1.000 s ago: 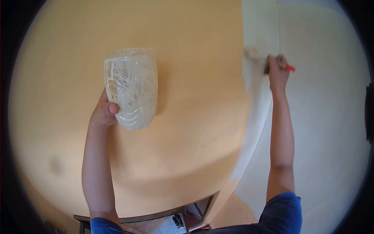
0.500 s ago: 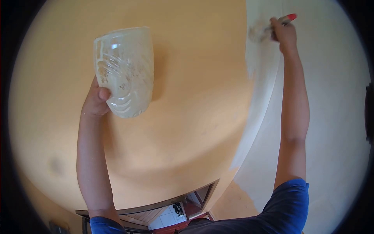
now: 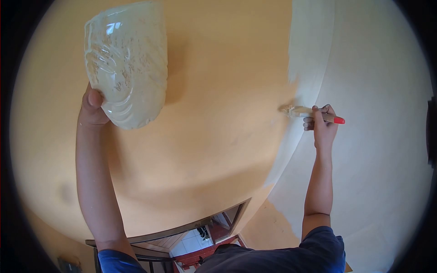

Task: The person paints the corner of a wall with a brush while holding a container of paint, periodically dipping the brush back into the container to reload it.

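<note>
My left hand [image 3: 94, 105] is closed around the lower end of a cut-off clear plastic bottle [image 3: 132, 68], its walls coated with pale paint. The bottle is held up in front of the orange-tan wall [image 3: 209, 113]. On the right, my right hand [image 3: 322, 122] grips a paintbrush [image 3: 302, 112] by its handle, which has a red end. The bristles point left and meet the wall, or come very near it, at the edge of a white painted strip [image 3: 309, 50]. That strip runs down beside the corner.
A pale, whitish wall [image 3: 373, 113] adjoins on the right, with an unpainted orange patch [image 3: 268, 223] low down. Below are a dark-framed doorway or opening [image 3: 227, 223], white floor tiles [image 3: 189, 243] and a dark railing [image 3: 154, 259].
My right hand has brought the paintbrush down along the corner, from the upper part of the white strip to its lower ragged edge. The bottle in my left hand has shifted up and left.
</note>
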`<state>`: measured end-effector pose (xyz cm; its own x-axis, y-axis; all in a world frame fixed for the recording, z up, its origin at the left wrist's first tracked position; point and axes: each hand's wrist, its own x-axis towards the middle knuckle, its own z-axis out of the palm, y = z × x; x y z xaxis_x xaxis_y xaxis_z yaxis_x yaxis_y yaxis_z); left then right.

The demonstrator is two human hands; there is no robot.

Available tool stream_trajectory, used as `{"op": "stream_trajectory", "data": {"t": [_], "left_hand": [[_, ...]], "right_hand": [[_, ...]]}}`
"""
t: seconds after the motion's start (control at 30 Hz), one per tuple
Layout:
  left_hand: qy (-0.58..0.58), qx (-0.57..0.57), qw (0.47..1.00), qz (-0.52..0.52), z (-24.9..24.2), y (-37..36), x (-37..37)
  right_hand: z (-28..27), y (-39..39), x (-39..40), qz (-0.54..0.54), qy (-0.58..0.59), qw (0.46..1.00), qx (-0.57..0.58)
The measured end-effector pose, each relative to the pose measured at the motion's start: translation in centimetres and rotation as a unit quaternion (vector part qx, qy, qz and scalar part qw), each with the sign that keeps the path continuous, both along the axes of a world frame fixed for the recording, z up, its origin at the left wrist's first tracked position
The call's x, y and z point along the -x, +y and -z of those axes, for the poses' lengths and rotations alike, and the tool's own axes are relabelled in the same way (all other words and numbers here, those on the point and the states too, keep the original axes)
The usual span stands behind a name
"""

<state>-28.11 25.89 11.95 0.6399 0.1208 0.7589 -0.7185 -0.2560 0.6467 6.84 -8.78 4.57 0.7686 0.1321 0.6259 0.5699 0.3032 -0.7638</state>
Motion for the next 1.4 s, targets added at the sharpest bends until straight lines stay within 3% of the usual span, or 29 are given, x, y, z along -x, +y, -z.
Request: {"op": "stream_trajectory", "data": {"t": [0.23,0.4,0.47,0.57,0.63,0.77,0.9,0.97,1.13,1.2,1.3,1.33,1.4], "left_hand": [[-0.008,-0.033,0.997,0.063,-0.1,0.8,-0.2],[0.008,-0.043,0.993,0.114,-0.5,-0.2,-0.8],[0.014,-0.048,0.989,0.139,-1.0,-0.6,-0.5],[0.018,-0.040,0.991,0.126,-1.1,-0.6,-0.1],[0.024,-0.016,0.995,0.093,-1.1,-0.4,0.2],[0.038,0.027,0.998,0.030,-1.2,0.2,0.5],[0.056,0.058,0.996,-0.035,-1.3,0.6,0.6],[0.064,0.054,0.996,-0.028,-1.4,0.2,0.4],[0.060,0.038,0.997,-0.004,-2.3,-0.6,-0.3],[0.062,0.038,0.997,0.003,-2.3,-1.1,-0.6],[0.066,0.041,0.997,0.008,-2.5,-1.0,-1.0],[0.060,0.040,0.997,0.006,-2.4,-0.9,-0.9],[0.063,0.068,0.996,-0.010,-2.0,-0.3,-0.6]], "right_hand": [[-8.8,4.0,-2.9,0.079,-0.077,0.994,-0.015],[-15.3,3.6,-2.1,0.080,-0.158,0.975,-0.136],[-15.9,3.9,-0.4,0.007,-0.177,0.951,-0.253],[-11.3,4.8,-2.4,0.045,-0.192,0.964,-0.180],[-6.2,5.4,-1.9,0.037,-0.129,0.976,-0.172],[1.2,3.0,0.8,0.046,-0.079,0.995,-0.048],[-0.6,0.8,2.1,-0.009,0.037,0.999,-0.021],[-2.9,2.1,-0.7,0.015,-0.060,0.998,0.016],[-11.5,4.6,-1.6,0.105,-0.082,0.991,-0.010],[-13.7,4.5,-0.8,0.054,-0.176,0.966,-0.184],[-12.9,4.9,-0.1,-0.003,-0.197,0.939,-0.282],[-11.1,4.6,-2.0,0.078,-0.184,0.960,-0.196],[-6.4,5.4,-2.1,0.075,-0.170,0.970,-0.158]]}}
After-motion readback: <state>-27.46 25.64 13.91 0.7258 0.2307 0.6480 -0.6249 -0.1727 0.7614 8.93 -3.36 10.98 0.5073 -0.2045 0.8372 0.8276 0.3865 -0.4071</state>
